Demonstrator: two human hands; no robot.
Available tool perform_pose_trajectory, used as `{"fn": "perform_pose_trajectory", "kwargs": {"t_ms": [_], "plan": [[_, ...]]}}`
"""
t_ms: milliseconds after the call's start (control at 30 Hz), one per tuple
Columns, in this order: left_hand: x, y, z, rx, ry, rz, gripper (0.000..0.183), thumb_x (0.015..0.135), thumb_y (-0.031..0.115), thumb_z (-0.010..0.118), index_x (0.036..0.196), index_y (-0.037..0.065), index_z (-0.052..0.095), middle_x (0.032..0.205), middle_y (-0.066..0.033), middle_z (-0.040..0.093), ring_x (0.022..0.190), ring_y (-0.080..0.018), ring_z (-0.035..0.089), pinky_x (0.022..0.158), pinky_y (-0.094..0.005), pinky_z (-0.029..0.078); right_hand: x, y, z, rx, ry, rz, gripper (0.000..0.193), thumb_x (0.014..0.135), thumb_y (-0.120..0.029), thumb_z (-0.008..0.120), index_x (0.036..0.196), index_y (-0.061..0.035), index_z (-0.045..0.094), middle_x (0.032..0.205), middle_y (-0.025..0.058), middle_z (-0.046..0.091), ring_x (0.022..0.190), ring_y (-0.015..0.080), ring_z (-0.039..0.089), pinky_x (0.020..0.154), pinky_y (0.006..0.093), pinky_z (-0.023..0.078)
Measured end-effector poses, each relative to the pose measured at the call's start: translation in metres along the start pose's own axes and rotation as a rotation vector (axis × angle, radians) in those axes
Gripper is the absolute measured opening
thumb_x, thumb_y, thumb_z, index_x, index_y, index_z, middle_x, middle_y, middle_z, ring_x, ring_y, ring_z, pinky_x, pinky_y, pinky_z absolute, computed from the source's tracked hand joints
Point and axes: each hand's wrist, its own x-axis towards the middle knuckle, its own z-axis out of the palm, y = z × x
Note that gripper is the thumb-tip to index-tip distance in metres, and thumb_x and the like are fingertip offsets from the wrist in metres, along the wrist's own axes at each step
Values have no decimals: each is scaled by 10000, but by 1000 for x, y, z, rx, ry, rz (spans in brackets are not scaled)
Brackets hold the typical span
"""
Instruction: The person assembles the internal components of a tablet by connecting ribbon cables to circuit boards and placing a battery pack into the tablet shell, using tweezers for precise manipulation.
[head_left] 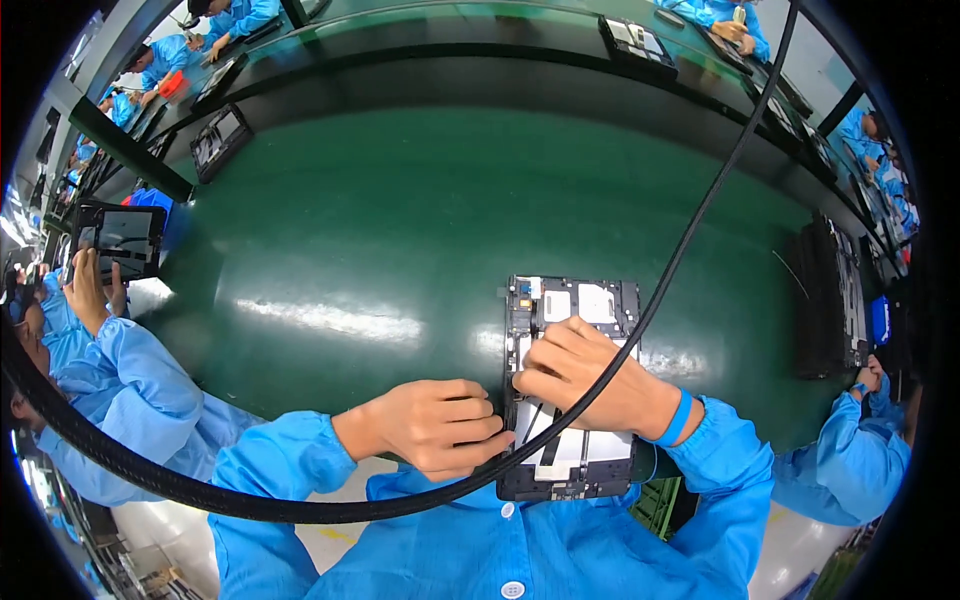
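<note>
An opened tablet-like device (612,462), with black frame, white panels and small boards showing, lies near the bench's front edge. My left hand (435,425) is at its left edge, fingers curled and fingertips against the frame. Above its middle, my right hand (590,378) is closed with bent fingers; its fingertips point at the device's left side. Whatever either hand pinches is hidden behind the fingers. A blue band (677,418) circles my right wrist. Across the view, a thick black cable (690,235) passes in front of the device and partly covers it.
The green bench (400,220) spreads ahead. At the right stands a stack of dark devices (835,295); another device (220,140) rests at the far left. A co-worker on the left holds a similar device (125,240). A shelf rail (450,52) runs along the back.
</note>
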Motion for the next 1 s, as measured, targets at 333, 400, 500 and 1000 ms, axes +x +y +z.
{"fn": "perform_pose_trajectory", "kwargs": {"t_ms": [333,400,500,1000], "plan": [[11,-30,9,-91,15,214,210,878,162,676,954,-15,761,844,-126,701,757,-278,709,761,-390,623,-2,8,8,92,84,103,261,767,-28,747,983,-73,606,928,100,522,889,328,578,781,449,445],[14,-40,14,-89,63,225,238,785,176,738,935,-9,723,827,-87,643,753,-247,646,699,-371,555,-4,9,12,121,104,120,280,746,-6,751,979,-65,609,935,110,521,892,342,578,780,454,445],[18,-54,19,-23,145,199,206,755,160,751,881,0,723,819,-84,650,712,-237,634,644,-347,543,-9,10,13,194,95,172,305,725,24,746,993,-46,618,941,132,510,901,372,579,803,477,466],[14,-57,13,26,88,206,233,792,167,721,916,-27,757,864,-119,715,789,-261,711,725,-358,605,-9,13,18,248,221,217,175,826,20,789,934,-56,675,841,102,474,806,327,538,728,441,439]]}}
